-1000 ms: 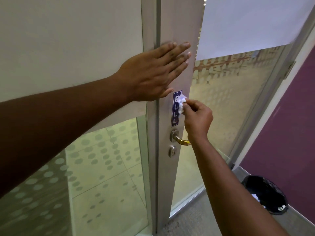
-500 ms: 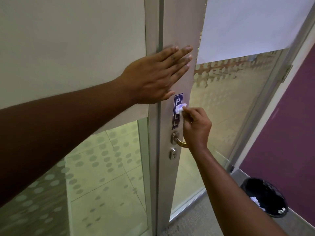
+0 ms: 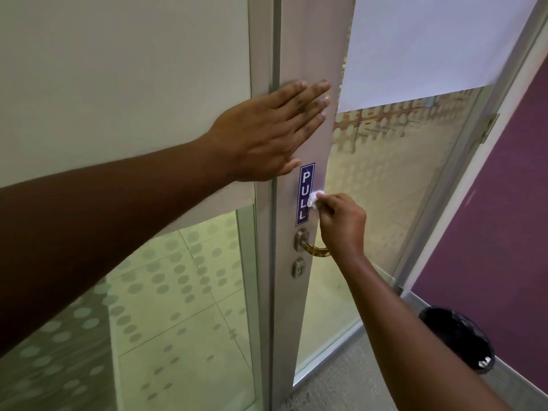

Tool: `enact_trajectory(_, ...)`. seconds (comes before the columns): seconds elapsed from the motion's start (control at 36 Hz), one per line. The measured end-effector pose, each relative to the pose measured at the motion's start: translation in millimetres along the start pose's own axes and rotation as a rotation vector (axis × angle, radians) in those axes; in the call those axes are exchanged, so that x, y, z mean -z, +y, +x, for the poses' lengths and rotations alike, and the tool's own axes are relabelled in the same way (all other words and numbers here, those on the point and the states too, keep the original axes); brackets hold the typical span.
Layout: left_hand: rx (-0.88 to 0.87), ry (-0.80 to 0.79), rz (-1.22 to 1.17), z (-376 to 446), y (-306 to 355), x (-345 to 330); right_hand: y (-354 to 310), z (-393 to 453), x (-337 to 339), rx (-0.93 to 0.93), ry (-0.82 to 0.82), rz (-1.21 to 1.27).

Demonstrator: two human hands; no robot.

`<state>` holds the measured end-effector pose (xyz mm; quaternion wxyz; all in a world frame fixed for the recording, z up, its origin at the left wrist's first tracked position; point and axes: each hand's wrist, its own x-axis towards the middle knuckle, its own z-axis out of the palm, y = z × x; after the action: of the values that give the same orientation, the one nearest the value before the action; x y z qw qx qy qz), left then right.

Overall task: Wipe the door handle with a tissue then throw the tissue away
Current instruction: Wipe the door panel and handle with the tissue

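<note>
My right hand (image 3: pixel 342 222) pinches a small crumpled white tissue (image 3: pixel 314 199) and holds it against the door frame beside the blue PULL sticker (image 3: pixel 304 185). Just below that hand sits the metal door handle (image 3: pixel 310 246), its lever partly hidden by my wrist. A keyhole cylinder (image 3: pixel 299 267) is under the handle. My left hand (image 3: pixel 267 129) lies flat with straight fingers on the door stile above the sticker.
The glass door (image 3: pixel 400 173) has frosted dots and a white sheet over its upper part. A black-lined waste bin (image 3: pixel 456 336) stands on the floor at the lower right against a purple wall (image 3: pixel 510 203). A glass panel is at left.
My right hand with the tissue has slid down the PULL sticker, from its top toward its lower half, closer to the handle. My left hand has stayed flat on the door.
</note>
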<state>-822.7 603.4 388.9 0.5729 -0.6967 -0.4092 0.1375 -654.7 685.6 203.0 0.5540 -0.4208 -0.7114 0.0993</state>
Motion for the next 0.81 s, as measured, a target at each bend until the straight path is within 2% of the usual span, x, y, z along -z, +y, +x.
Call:
enact_trajectory(0.14, -0.001, -0.008, 0.013, 0, 0, 1, 11, 32, 40, -0.239, -0.108, 0.1)
enact_trajectory(0.19, -0.001, -0.016, 0.01, 0, 0, 2, 16, 48, 58, -0.263, -0.194, 0.085)
enact_trajectory(0.31, -0.003, -0.021, 0.006, 0, 1, 3, 32, 65, 78, -0.205, -0.435, -0.136)
enact_trajectory(0.44, -0.002, -0.042, 0.007, -1, 0, 3, 48, 62, 69, -0.09, -0.602, -0.426)
enact_trajectory(0.61, -0.008, -0.042, 0.016, -2, 0, 4, 64, 55, 56, -0.037, -0.776, -0.526)
enact_trajectory(0.81, -0.015, -0.064, 0.031, -2, 1, 5, 69, 58, 53, 0.034, -0.865, -0.583)
